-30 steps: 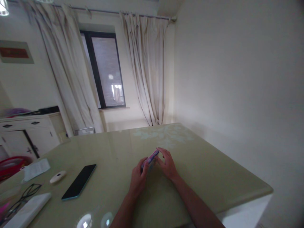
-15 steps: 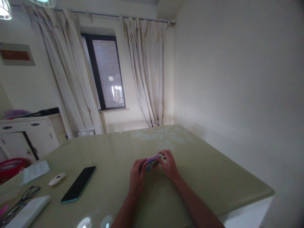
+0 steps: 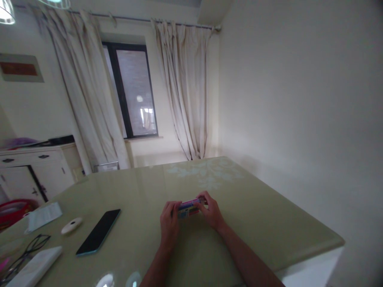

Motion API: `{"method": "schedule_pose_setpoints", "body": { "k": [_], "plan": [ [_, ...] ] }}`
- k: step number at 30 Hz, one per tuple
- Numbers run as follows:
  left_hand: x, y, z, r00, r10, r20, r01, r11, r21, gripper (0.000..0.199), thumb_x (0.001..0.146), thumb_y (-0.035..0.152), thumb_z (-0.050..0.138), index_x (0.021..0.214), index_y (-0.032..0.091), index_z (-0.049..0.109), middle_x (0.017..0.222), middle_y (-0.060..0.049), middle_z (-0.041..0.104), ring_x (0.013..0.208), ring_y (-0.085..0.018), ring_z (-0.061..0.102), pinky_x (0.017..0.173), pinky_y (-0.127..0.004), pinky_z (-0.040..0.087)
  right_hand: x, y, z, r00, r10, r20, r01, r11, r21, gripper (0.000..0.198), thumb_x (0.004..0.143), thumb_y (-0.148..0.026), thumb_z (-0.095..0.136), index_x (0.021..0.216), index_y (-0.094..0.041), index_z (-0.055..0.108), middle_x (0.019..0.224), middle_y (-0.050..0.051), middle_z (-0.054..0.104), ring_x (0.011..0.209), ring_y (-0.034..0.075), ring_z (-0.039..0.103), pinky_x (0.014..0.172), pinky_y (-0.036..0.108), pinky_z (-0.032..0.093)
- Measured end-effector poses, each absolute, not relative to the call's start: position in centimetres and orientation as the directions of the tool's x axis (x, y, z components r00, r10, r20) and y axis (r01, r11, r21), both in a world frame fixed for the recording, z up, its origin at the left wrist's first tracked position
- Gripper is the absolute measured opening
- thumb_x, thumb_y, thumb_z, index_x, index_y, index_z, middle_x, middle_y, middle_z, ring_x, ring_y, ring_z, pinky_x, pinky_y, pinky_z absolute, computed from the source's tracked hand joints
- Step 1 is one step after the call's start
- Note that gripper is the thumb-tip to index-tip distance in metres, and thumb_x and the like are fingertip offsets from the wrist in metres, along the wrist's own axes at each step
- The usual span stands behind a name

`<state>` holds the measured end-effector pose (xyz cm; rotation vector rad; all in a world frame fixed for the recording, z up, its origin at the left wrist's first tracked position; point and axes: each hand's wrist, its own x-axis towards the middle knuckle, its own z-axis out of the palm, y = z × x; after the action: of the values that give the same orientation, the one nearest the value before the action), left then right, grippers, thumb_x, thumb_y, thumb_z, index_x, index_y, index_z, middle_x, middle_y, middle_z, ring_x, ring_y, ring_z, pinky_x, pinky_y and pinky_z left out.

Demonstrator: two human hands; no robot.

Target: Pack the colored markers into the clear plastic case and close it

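Note:
A small, flat box (image 3: 188, 209) with colourful printing, pink, blue and purple in places, is held between my two hands over the green table. My left hand (image 3: 170, 219) grips its left end, fingers curled over the top edge. At the other end my right hand (image 3: 211, 209) pinches it, with thumb in front and fingers behind the top corner. The fingers cover both ends of the box, and its print is too blurred to read.
On the green table (image 3: 143, 231), to the left, lie a dark phone (image 3: 99, 232), a white oval object (image 3: 72, 226), black-framed glasses (image 3: 37, 243), a white slab (image 3: 38, 266) and a pale sheet (image 3: 44, 216). A wall (image 3: 299, 119) runs along the right side.
The box has turned to lie more level, and more of its front shows. My left hand has shifted slightly left and my right fingers have moved in along the top edge.

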<state>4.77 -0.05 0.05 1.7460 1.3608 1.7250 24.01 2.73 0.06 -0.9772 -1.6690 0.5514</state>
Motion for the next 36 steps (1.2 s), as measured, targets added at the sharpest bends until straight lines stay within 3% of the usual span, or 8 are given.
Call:
{"method": "schedule_pose_setpoints", "body": {
  "k": [8,17,22,26,31,33,36],
  "plan": [
    [4.2,0.5,-0.3,-0.222,0.79,0.572,0.39,-0.466,0.794,0.046,0.1,0.056,0.044,0.088,0.021,0.071,0.084,-0.004,0.068,0.08,-0.022,0.063,0.073,-0.032,0.05,23.6,2.3,0.2,-0.092,0.804,0.588,0.397,0.571,-0.719,0.032,0.093,-0.054,0.063,0.094,-0.022,0.058,0.079,0.0,0.064,0.075,0.016,0.061,0.068,0.024,0.046],
    [5.1,-0.4,0.1,-0.163,0.785,0.598,0.385,-0.507,0.771,0.043,0.102,0.051,0.043,0.087,0.02,0.07,0.086,-0.005,0.068,0.082,-0.021,0.065,0.076,-0.032,0.051,23.5,2.4,0.1,0.013,0.768,0.64,0.369,0.591,-0.717,0.035,0.098,-0.053,0.054,0.081,-0.022,0.056,0.074,0.001,0.066,0.073,0.017,0.065,0.074,0.026,0.047],
    [5.3,-0.2,-0.2,-0.141,0.829,0.541,0.347,-0.47,0.812,0.04,0.095,0.054,0.055,0.109,0.019,0.07,0.107,-0.01,0.074,0.099,-0.025,0.071,0.091,-0.038,0.054,23.7,3.0,-0.3,0.101,0.805,0.585,0.401,0.505,-0.764,0.041,0.099,-0.06,0.046,0.095,-0.022,0.06,0.089,0.005,0.069,0.086,0.021,0.066,0.08,0.03,0.05],
    [5.6,-0.2,-0.4,-0.126,0.9,0.418,0.297,-0.368,0.881,0.058,0.087,0.06,0.065,0.127,0.018,0.062,0.119,-0.014,0.073,0.109,-0.028,0.071,0.096,-0.042,0.055,23.9,3.6,-0.7,0.174,0.819,0.547,0.415,0.443,-0.795,0.045,0.099,-0.062,0.042,0.102,-0.022,0.062,0.1,0.008,0.071,0.099,0.025,0.066,0.091,0.036,0.05],
    [5.1,0.3,-0.6,-0.215,0.931,0.296,0.189,-0.258,0.947,0.06,0.094,0.065,0.049,0.127,0.016,0.059,0.114,-0.015,0.074,0.099,-0.027,0.074,0.085,-0.041,0.059,24.6,4.8,-1.7,0.245,0.872,0.423,0.313,0.342,-0.886,0.048,0.093,-0.062,0.049,0.113,-0.021,0.061,0.12,0.013,0.07,0.103,0.026,0.069,0.088,0.038,0.055],
    [4.6,0.8,-1.0,-0.285,0.922,0.261,0.241,-0.195,0.951,0.055,0.1,0.059,0.038,0.129,0.016,0.057,0.109,-0.014,0.075,0.099,-0.027,0.074,0.086,-0.042,0.059,25.1,5.3,-2.0,0.292,0.874,0.389,0.293,0.305,-0.906,0.052,0.09,-0.063,0.053,0.117,-0.019,0.06,0.126,0.016,0.067,0.107,0.028,0.069,0.087,0.038,0.056],
    [4.2,1.4,-1.8,-0.34,0.897,0.283,0.453,-0.107,0.885,0.045,0.1,0.04,0.039,0.132,0.014,0.056,0.113,-0.015,0.073,0.109,-0.028,0.07,0.096,-0.043,0.055,26.0,5.7,-1.8,0.375,0.814,0.444,0.365,0.311,-0.878,0.054,0.089,-0.061,0.052,0.118,-0.018,0.062,0.127,0.017,0.067,0.116,0.029,0.065,0.098,0.041,0.051]
  ]
}}
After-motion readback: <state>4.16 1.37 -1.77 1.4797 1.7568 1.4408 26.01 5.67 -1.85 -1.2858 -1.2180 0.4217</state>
